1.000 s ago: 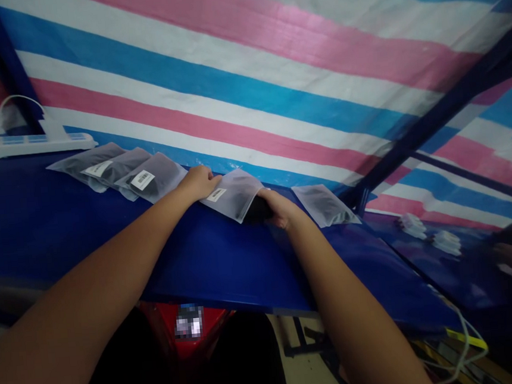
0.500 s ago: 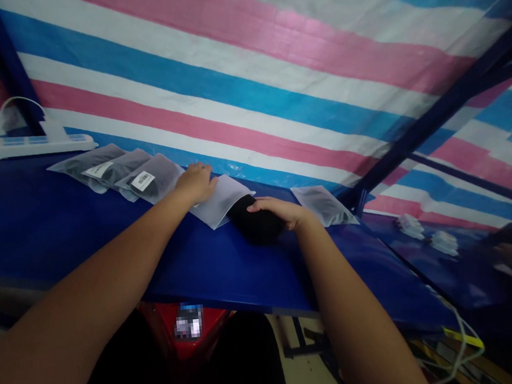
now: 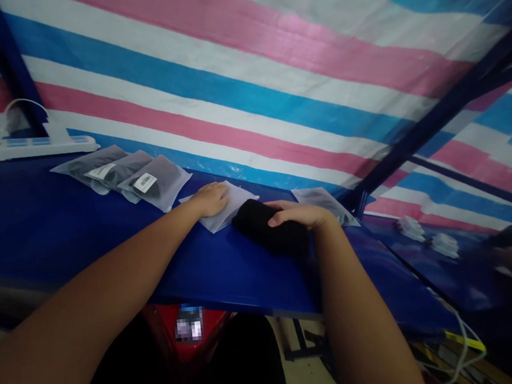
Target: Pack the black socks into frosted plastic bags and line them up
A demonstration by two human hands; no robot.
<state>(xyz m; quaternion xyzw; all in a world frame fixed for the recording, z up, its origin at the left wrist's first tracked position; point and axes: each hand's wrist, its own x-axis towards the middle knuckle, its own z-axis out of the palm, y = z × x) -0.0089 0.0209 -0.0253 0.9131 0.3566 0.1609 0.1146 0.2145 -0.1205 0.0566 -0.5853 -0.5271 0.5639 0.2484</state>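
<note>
My left hand (image 3: 213,199) lies flat, palm down, on a frosted plastic bag (image 3: 241,194) that rests on the blue table (image 3: 209,268). My right hand (image 3: 302,213) grips a soft black folded cloth item (image 3: 270,229), thumb on top and fingers mostly hidden behind it. The left end of the black cloth meets the bag's right edge; whether any of it is inside cannot be told. To the left, several overlapping frosted bags with dark contents lie in a row, the nearest bag (image 3: 169,178) carrying a white barcode label (image 3: 146,182).
Another frosted bag (image 3: 322,201) lies behind my right wrist. A white power strip (image 3: 32,147) sits at the far left. Striped sheeting (image 3: 210,82) hangs along the back edge, with a blue metal post (image 3: 412,136) at right. Small white items (image 3: 444,243) stand on the right-hand table.
My right hand and the black cloth have shifted right and nearer to me, away from the bag. My left hand has slid right and down, uncovering the labelled bag's edge.
</note>
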